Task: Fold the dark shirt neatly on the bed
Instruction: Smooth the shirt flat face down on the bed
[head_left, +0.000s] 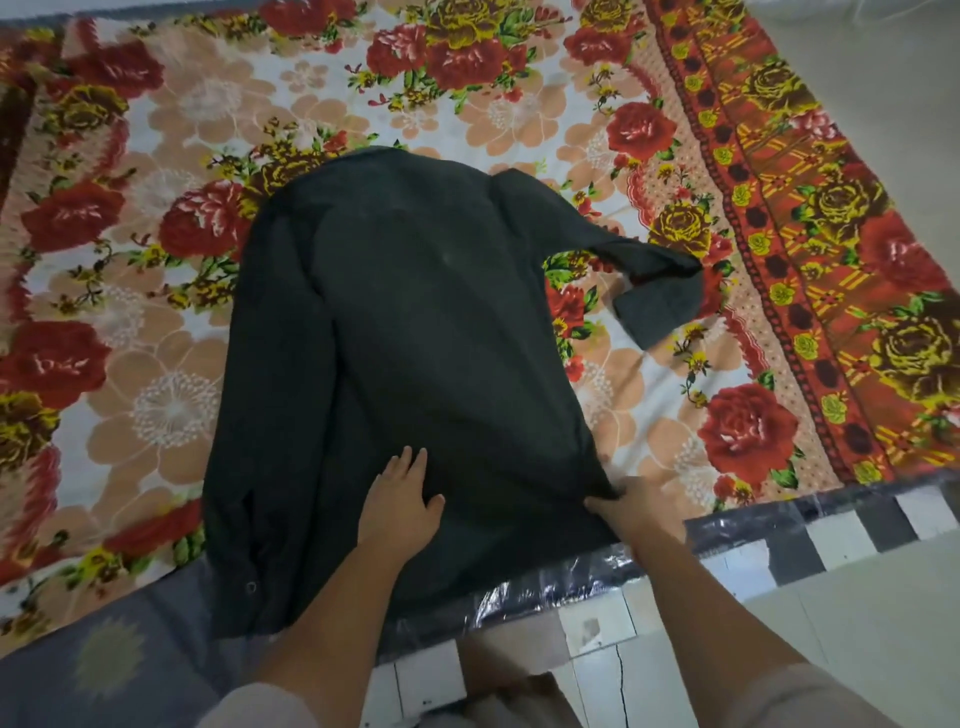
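1. Shows a dark shirt (415, 312) spread back-up on a floral bed (156, 208), collar at the far end, hem reaching the near edge above a tiled floor (857, 597).
2. Shows the left side of the cloth already turned in along the body, with the right sleeve (649, 275) flung out to the right, cuff bent back, well apart from the hem.
3. Places the left hand (402, 499) flat on the cloth near the hem, fingers (410, 457) straight and slightly spread, holding nothing.
4. Places the right hand (631, 506) at the right hem corner, its fingers curled and pinching a bunch of fabric just beside the plastic-wrapped edge of the bed.
5. Reads as the side-folding step, partly done: one side in, the right side next, the flat palm likely serving as an anchor.
6. Probably calls next for carrying the pinched corner over towards the middle along a straight line, then laying the sleeve in on top.
7. Needs a steady anchor and a low, slow lift, to avoid dragging the cloth off the near edge or creasing the folded side.
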